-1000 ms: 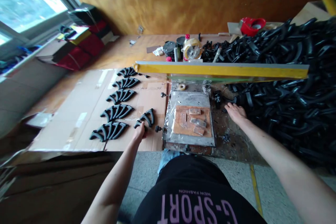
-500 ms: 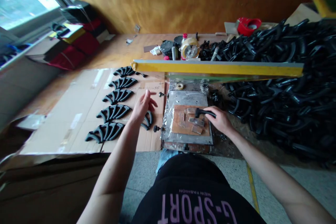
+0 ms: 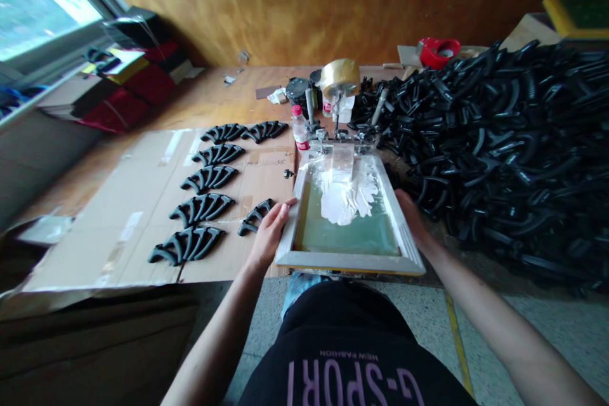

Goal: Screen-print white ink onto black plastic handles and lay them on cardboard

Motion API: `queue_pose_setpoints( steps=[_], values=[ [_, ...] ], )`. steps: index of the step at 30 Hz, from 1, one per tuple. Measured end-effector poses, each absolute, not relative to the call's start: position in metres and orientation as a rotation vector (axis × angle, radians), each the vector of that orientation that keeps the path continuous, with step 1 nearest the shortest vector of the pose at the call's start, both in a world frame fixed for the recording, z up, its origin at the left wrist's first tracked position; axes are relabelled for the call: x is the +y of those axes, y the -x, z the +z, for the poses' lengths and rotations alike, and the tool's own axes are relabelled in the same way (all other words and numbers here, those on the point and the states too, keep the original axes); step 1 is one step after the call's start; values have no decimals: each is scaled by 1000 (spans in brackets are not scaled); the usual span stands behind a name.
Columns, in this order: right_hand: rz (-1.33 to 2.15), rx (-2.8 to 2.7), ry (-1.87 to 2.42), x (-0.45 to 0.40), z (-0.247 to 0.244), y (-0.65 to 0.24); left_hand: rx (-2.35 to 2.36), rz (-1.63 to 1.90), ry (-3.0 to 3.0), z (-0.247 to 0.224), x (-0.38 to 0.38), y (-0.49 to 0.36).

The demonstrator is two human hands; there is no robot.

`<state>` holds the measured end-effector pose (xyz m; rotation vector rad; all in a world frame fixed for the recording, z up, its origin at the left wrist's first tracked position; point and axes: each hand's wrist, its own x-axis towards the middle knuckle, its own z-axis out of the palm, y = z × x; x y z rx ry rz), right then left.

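Note:
A screen printing frame (image 3: 349, 261) with a pale metal border and green mesh lies lowered in front of me. White ink (image 3: 349, 200) is smeared over its upper half, below a clear squeegee blade (image 3: 342, 163). My left hand (image 3: 272, 231) holds the frame's left side, fingers closed at the edge. On the opposite side my right hand (image 3: 413, 219) grips the right edge, its fingertips partly hidden by the border. A short group of black curved handles (image 3: 255, 217) lies on the cardboard just left of my left hand. The plate under the frame is hidden.
More black handles (image 3: 202, 208) lie in fanned rows on the cardboard sheet (image 3: 118, 203). A large heap of them (image 3: 499, 139) fills the right side. Behind the frame stand a red-capped bottle (image 3: 299, 130), a tape roll (image 3: 340, 79) and a dark pot (image 3: 297, 89).
The raised frame has swung down over the plate and wooden block. My right hand has let go of a black handle, and both hands have moved to the frame's sides.

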<state>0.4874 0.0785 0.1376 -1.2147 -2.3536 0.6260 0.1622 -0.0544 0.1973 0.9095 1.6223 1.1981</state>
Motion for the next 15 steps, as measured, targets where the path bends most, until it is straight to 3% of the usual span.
queue_pose_setpoints(
  steps=[6,10,15],
  values=[
    [110,-2285,1239,131,182,-416,1747,949,-907,114,-63,-161],
    [184,-2643,1121,112,180,-376,1757,905,-959,100,-60,-157],
    [185,-2937,692,67,175,-403,1721,952,-883,103,-62,-159]
  ],
)
